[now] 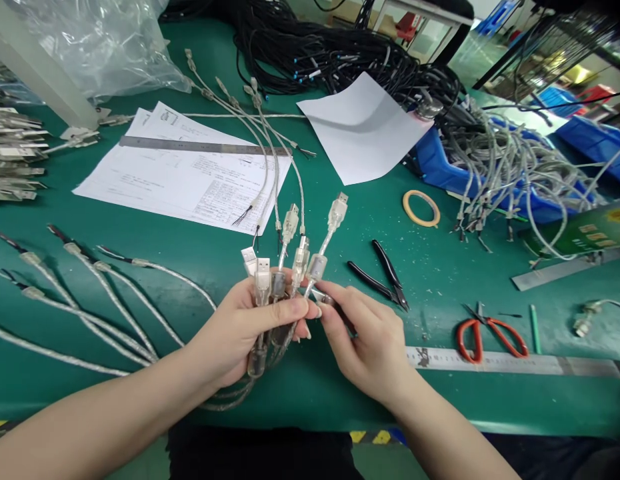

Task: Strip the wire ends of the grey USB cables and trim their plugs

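Several clear-jacketed USB cables [263, 280] are bunched in my left hand [245, 327], its thumb pressed across them below the plugs. The metal USB plugs point up and away from me, and dark ferrite lumps show through the clear sleeves. My right hand [367, 333] is closed beside the bunch, thumb and forefinger pinching at the rightmost USB cable [317, 267]. A shiny metal piece shows between the right fingers, partly hidden. The cables' stripped tails [115, 313] fan out over the mat on the left, their thin wires bare.
Black-handled cutters [383, 277], red-handled scissors or snips [490, 333], a tape roll [421, 209] and a steel ruler [540, 362] lie right. Printed sheets [180, 180] lie behind my hands. A blue bin [440, 160] overflows with cables; black cables [310, 50] pile up at the back.
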